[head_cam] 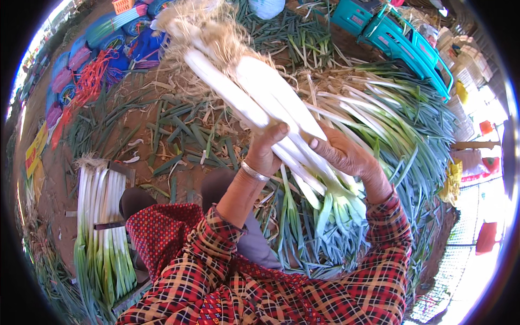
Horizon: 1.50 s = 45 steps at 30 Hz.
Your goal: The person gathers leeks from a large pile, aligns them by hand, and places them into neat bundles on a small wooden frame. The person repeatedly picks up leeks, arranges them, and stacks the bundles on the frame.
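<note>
A bundle of thick leek-like long onions [260, 93] lies across both my hands, its shaggy pale roots pointing away from me and its green tops hanging towards my lap. My left hand [266, 150], with a silver bracelet at the wrist, grips the white stalks from the left. On the other side my right hand [345, 150] is curled around the same stalks, thumb on top. The fingers beneath the bundle are hidden. To my left, a neat row of long onions [103, 227] rests on a low frame with dark metal bars [109, 224].
A large heap of long onions [386, 109] spreads along my right side. Cut green leaves [191, 134] litter the soil ahead. Blue netting rolls [115, 44] and red plastic ties [95, 75] lie far left. A teal plastic-bodied cart or machine [400, 44] stands far right.
</note>
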Tool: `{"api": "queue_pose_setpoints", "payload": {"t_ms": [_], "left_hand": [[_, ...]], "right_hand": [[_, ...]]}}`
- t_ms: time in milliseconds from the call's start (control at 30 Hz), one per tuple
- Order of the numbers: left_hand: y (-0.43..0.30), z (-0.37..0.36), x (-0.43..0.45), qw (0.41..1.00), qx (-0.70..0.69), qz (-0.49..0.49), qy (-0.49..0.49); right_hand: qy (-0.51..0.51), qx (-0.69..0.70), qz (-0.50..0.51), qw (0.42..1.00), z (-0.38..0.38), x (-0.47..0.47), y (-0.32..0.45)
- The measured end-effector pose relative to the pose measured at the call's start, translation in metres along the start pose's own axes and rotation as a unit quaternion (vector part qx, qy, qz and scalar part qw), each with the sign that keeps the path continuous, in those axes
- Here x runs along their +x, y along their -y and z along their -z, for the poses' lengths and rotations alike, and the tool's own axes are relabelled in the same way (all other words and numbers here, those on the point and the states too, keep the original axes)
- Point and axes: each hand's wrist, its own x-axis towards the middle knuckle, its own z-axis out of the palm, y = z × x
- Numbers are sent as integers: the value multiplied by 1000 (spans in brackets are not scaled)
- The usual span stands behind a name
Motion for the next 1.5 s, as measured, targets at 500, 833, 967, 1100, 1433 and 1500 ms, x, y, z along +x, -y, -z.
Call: {"api": "queue_pose_setpoints", "payload": {"t_ms": [500, 833, 967, 1100, 1433, 1500], "left_hand": [[-211, 43, -195, 962, 55, -264, -45], [-193, 206, -244, 949, -201, -245, -1], [-186, 224, -241, 942, -241, -220, -73], [-174, 237, -234, 939, -242, -226, -96], [-138, 286, -234, 922, -310, -178, -149], [-129, 291, -237, 907, -326, -145, -224]], "right_hand": [[108, -6, 122, 987, -192, 75, 200], [249, 134, -69, 957, -273, 66, 52], [194, -59, 128, 971, -296, 71, 73], [150, -33, 164, 974, -318, 76, 77], [78, 162, -6, 984, -288, 74, 22], [-161, -141, 184, 959, -221, 109, -20]]}}
